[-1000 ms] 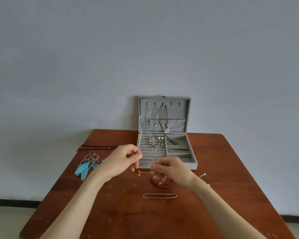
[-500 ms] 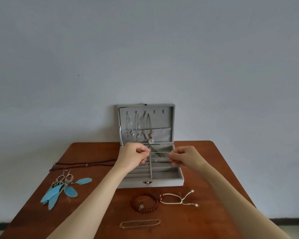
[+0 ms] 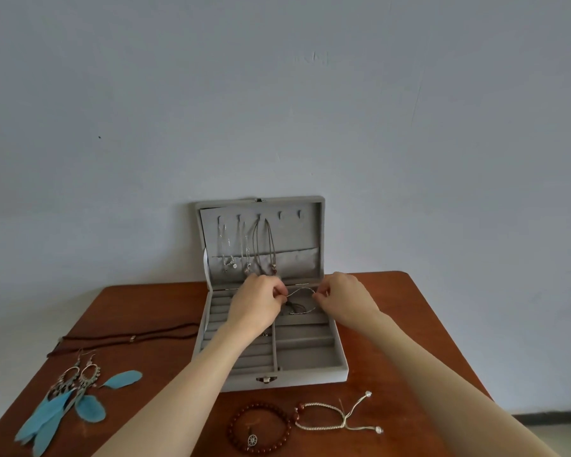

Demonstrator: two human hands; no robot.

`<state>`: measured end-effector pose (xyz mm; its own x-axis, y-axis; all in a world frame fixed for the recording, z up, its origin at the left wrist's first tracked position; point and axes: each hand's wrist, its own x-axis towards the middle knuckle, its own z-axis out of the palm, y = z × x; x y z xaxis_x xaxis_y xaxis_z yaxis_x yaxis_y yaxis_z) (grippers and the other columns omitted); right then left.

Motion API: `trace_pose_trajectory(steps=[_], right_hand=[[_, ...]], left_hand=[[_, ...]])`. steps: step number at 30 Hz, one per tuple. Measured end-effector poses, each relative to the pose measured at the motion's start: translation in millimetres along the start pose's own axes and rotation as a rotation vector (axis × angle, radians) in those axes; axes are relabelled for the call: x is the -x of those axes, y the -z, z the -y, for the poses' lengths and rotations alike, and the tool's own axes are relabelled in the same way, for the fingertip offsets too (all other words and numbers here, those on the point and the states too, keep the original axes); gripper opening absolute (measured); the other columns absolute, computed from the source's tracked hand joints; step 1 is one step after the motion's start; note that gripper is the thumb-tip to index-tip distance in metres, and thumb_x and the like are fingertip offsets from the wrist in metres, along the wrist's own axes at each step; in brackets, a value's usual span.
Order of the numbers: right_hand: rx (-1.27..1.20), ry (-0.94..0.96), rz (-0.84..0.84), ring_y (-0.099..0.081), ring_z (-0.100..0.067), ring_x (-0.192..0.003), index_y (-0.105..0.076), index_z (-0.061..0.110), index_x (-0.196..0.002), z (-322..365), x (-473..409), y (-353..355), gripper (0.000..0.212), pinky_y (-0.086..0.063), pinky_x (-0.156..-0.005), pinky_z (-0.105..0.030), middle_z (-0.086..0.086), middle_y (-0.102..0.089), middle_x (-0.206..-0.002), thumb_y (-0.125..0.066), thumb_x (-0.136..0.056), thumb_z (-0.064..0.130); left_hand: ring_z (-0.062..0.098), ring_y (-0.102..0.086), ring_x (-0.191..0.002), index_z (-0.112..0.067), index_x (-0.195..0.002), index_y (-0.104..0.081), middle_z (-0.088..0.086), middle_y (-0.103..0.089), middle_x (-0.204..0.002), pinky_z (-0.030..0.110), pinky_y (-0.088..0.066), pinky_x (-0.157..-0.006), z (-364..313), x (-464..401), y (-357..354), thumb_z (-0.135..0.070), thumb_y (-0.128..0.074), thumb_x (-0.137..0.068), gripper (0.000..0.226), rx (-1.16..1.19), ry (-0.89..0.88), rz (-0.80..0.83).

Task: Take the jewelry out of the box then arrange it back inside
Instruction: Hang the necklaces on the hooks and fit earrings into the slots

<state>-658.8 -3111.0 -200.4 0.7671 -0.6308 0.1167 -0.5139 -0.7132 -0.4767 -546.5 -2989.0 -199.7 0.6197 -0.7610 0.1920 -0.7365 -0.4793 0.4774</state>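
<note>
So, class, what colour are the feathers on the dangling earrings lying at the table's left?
Light blue feathers hanging from silver hoops, clearest in the head view.

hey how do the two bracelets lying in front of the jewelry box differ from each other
The beaded bracelet is dark reddish-brown; the braided cord bracelet is pale cream.
The beaded bracelet is a closed ring of round beads with a small round charm inside it; the braided cord bracelet is woven and has two loose tails ending in small beads.
The beaded bracelet lies to the left, the braided cord bracelet to the right.
Both lie flat on the wooden table, untouched by either hand.
</note>
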Motion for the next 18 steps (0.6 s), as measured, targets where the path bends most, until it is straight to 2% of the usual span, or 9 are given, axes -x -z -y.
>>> trace_pose_trajectory(steps=[3,6,10,13,18], right_hand=[[0.101,0.049,-0.003,-0.059,-0.028,-0.093,-0.068,0.01,-0.096,2.3,-0.8,0.5,0.022,-0.045,-0.072,-0.031,-0.009,-0.058,-0.103,-0.055,-0.087,0.025],[0.113,0.073,-0.027,-0.058,-0.027,-0.092,-0.062,0.011,-0.103,3.0,0.8,3.0,0.024,-0.042,-0.07,-0.029,-0.007,-0.055,-0.103,-0.056,-0.088,0.029],[0.09,0.136,-0.006,-0.056,-0.025,-0.094,-0.063,0.015,-0.095,1.7,8.9,6.2,0.015,-0.042,-0.071,-0.03,-0.004,-0.053,-0.1,-0.055,-0.088,0.025],[0.201,0.192,0.09,-0.051,-0.024,-0.104,-0.068,0.018,-0.095,3.4,12.4,7.6,0.017,-0.043,-0.082,-0.033,-0.005,-0.054,-0.106,-0.056,-0.087,0.026],[0.329,0.233,0.145,-0.048,-0.024,-0.111,-0.068,0.018,-0.1,8.8,9.5,8.7,0.02,-0.039,-0.088,-0.035,-0.006,-0.053,-0.113,-0.052,-0.089,0.023]], left_hand=[[0.018,-0.056,-0.1,-0.025,-0.103,-0.067,0.004,-0.057,-0.109,0.028,-0.047,-0.082,0.5,-1.0,-0.7,-0.026,-0.06,-0.087,0.018,-0.101,-0.027,0.013],[0.017,-0.047,-0.108,-0.023,-0.107,-0.067,0.003,-0.056,-0.113,0.027,-0.041,-0.083,3.1,0.1,-0.3,-0.026,-0.058,-0.089,0.02,-0.17,-0.109,0.037],[0.016,-0.039,-0.107,-0.021,-0.101,-0.069,-0.001,-0.054,-0.11,0.024,-0.035,-0.081,5.9,3.9,6.6,-0.03,-0.059,-0.087,0.019,-0.177,-0.16,0.042],[0.018,-0.038,-0.107,-0.022,-0.101,-0.069,0.0,-0.053,-0.107,0.028,-0.036,-0.085,3.2,4.4,12.0,-0.037,-0.061,-0.085,0.023,-0.269,-0.171,0.1],[0.025,-0.036,-0.115,-0.018,-0.107,-0.067,0.005,-0.051,-0.119,0.035,-0.037,-0.091,-6.0,5.2,10.9,-0.038,-0.062,-0.084,0.031,-0.478,-0.176,0.164]])
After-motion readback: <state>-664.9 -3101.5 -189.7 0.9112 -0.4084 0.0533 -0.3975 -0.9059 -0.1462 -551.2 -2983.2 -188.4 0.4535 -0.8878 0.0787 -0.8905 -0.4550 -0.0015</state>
